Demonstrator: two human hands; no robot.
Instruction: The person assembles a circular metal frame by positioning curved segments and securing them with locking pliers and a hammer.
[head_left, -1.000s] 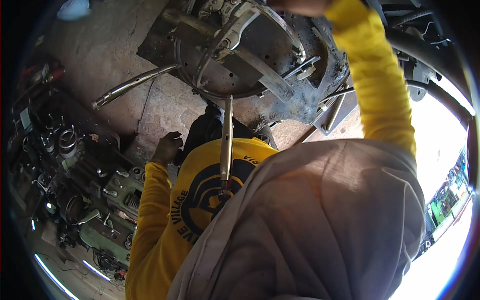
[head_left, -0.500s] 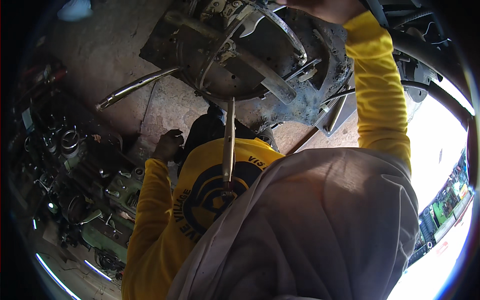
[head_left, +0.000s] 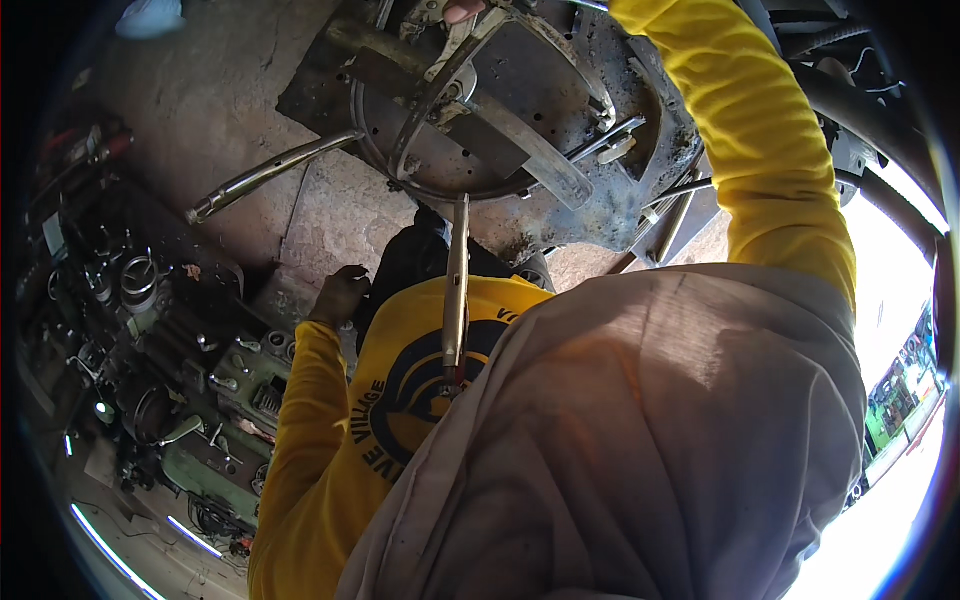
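My right arm (head_left: pixel 750 130) in its yellow sleeve reaches over the metalwork and leaves the picture at the top. Only a fingertip of my right hand (head_left: pixel 463 10) shows, at a bracket by the top edge; the rest is cut off. Beneath lies a round steel frame (head_left: pixel 405 150) with curved bars, on a dark, pitted metal plate (head_left: pixel 560 228). A flat steel bar (head_left: pixel 545 165) crosses it slantwise. Low beside my dark trousers, my left hand (head_left: pixel 340 295) hangs with loosely parted fingers, holding nothing visible.
One metal tube (head_left: pixel 270 178) sticks out leftward from the frame; another tube (head_left: pixel 456 290) points toward my chest. A green machine (head_left: pixel 215 465) with levers stands at left. Black hoses (head_left: pixel 850 105) run along the right. A pale object (head_left: pixel 150 18) lies at the far left.
My right hand has moved left along the top edge, mostly out of the picture, and its sleeve now reaches that edge. My left hand has barely moved.
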